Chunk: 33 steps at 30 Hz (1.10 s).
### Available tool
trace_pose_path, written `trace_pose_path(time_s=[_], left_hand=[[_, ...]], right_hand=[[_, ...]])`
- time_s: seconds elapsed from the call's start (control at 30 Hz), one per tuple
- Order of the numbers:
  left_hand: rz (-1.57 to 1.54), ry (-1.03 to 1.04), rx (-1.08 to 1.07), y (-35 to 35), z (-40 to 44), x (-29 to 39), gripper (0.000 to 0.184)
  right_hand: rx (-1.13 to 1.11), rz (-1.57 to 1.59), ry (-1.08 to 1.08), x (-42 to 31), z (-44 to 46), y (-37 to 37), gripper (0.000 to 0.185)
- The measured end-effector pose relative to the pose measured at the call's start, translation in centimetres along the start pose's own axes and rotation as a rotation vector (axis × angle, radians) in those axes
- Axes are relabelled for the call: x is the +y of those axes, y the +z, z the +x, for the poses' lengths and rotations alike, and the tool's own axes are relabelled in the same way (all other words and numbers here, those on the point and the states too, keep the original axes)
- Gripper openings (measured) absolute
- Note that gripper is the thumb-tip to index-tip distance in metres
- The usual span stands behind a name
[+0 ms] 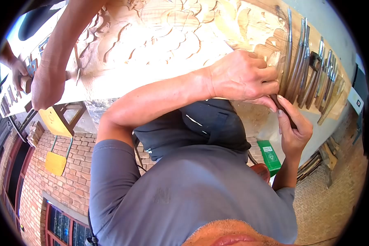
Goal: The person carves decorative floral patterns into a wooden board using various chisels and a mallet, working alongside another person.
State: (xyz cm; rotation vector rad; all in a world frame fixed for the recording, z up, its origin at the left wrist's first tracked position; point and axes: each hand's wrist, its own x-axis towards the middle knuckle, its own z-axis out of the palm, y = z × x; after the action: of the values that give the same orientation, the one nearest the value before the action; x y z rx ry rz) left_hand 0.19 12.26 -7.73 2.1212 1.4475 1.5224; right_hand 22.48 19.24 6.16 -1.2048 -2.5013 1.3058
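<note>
My left hand [246,78] reaches across from the left and is curled, knuckles up, over the carved wooden panel [164,37]. Below it, my right hand [294,125] pinches a dark wooden tool handle [286,110] between thumb and fingers. The handle runs up under my left fingers, which also close on it. It resembles the handles of the carving chisels [299,61] lying side by side just to the right. Its working end is hidden by my left hand.
Another person's forearm [65,45] crosses the panel at the upper left, near a thin chisel [78,74]; a second hand [18,74] shows beyond. A yellow chair [55,164] stands on brick paving. A green box [269,156] lies below the table's right side.
</note>
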Motion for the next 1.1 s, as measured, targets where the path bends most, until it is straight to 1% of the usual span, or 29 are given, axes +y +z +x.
trace_pose_path(time_s=[0.2, 0.3, 0.5, 0.7, 0.8, 0.9, 1.1], left_hand=[[-0.023, -0.11, -0.024, -0.5, 0.2, -0.2, 0.048], [0.042, -0.157, 0.001, -0.1, 0.1, -0.1, 0.048], [0.08, -0.2, 0.001, 0.5, 0.0, -0.1, 0.045], [0.201, -0.26, 0.092, 0.3, 0.3, -0.1, 0.046], [0.191, -0.264, 0.123, 0.0, 0.5, 0.0, 0.047], [0.102, -0.188, 0.183, -0.3, 0.7, -0.4, 0.046], [0.114, -0.228, 0.156, -0.4, 0.6, -0.2, 0.045]], right_hand=[[-0.02, 0.034, 0.005, -0.3, 1.5, 0.1, 0.032], [-0.021, 0.045, 0.039, -0.3, 1.7, 0.0, 0.03], [-0.053, 0.029, -0.019, 0.0, 2.6, -0.3, 0.027], [-0.081, 0.043, -0.033, -0.1, 3.8, -0.2, 0.028], [-0.092, 0.021, -0.043, -1.0, 4.4, -0.1, 0.028], [-0.065, -0.009, -0.037, -1.5, 3.4, -0.1, 0.028], [-0.014, 0.089, 0.047, -2.2, 2.8, 0.8, 0.029]])
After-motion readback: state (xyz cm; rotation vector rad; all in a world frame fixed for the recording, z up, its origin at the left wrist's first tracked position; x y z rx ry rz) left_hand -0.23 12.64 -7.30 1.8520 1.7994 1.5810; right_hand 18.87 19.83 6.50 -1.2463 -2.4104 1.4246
